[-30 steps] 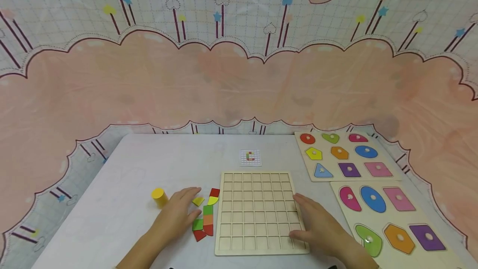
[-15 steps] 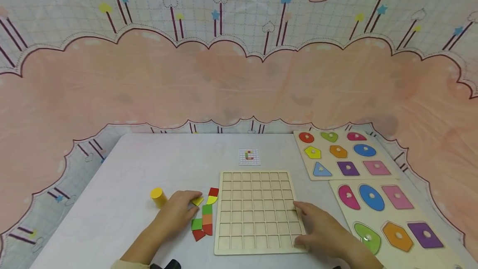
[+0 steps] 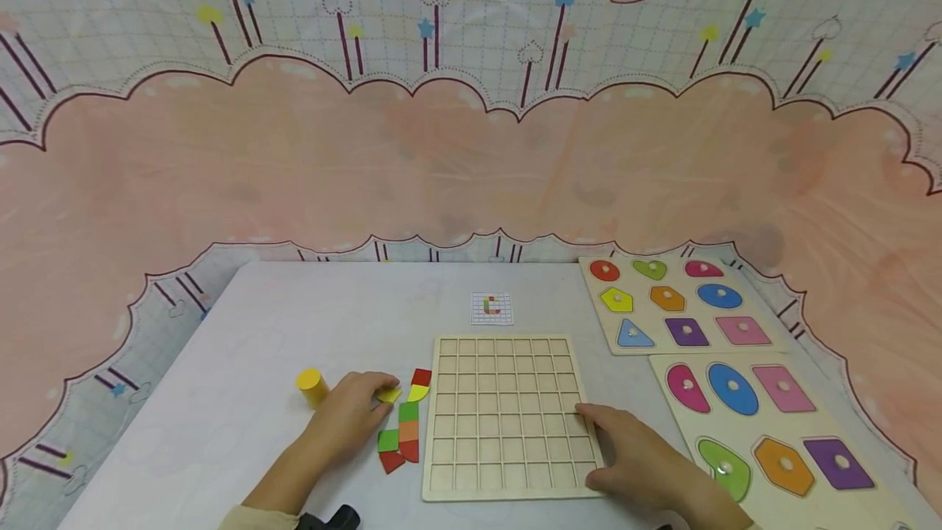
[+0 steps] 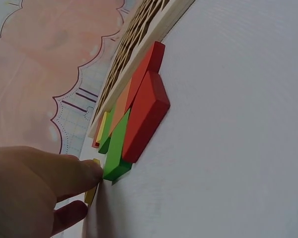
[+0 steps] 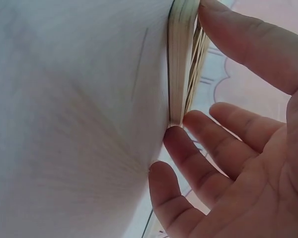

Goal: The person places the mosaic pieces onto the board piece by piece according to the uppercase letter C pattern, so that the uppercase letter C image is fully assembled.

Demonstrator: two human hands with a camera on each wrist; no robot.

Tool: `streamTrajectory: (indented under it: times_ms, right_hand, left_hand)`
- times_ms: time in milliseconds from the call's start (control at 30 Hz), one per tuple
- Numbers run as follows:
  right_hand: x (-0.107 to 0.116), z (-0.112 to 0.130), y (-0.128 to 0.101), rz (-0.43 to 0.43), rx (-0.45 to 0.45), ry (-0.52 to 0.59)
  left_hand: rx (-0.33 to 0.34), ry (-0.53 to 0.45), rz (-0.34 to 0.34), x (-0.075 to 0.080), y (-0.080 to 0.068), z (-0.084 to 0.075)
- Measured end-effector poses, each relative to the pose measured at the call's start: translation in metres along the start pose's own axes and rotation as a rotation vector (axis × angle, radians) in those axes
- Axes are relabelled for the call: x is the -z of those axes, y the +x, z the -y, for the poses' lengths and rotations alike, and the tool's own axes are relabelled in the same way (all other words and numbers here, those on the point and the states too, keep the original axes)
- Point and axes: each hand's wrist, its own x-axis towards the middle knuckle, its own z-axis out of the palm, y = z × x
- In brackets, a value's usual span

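Note:
My left hand (image 3: 352,411) pinches a small yellow block (image 3: 390,395) between thumb and fingers, low over the table left of the gridded wooden board (image 3: 508,415). In the left wrist view, the thumb covers part of that block. Between this hand and the board lie a green block (image 3: 388,441), a red block (image 4: 149,111), an orange block (image 3: 408,431) and several others in red, green and yellow. My right hand (image 3: 636,452) rests along the board's right edge, its thumb and fingers spread and touching the rim. Every cell of the board is bare.
A yellow cylinder (image 3: 312,388) stands left of the left hand. Behind the board lies a small card (image 3: 491,309) printed with a coloured pattern. Two knobbed shape-puzzle boards, one farther back (image 3: 640,313) and one nearer (image 3: 736,448), lie on the right.
My left hand has drawn its fingers in from a spread pose and taken hold of the yellow block. The right hand has slid slightly toward me along the board's edge.

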Motion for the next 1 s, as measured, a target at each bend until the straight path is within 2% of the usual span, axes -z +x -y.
streamTrajectory:
  times_ms: [233,367,667,1000]
  right_hand:
    - [-0.001,0.001,0.003,-0.002,-0.033,0.003]
    - [-0.002,0.002,0.003,-0.002,-0.041,0.021]
    - [0.001,0.000,0.005,0.001,-0.046,-0.009]
    - [0.000,0.000,0.005,0.012,-0.049,0.007]
  left_hand:
    - [0.034,0.015,0.002,0.002,0.002,-0.003]
    - [0.026,0.004,-0.003,0.004,0.006,-0.007]
    - [-0.058,-0.060,0.030,0.004,0.021,-0.029]
    - [-0.171,-0.047,-0.002,-0.007,0.033,-0.049]
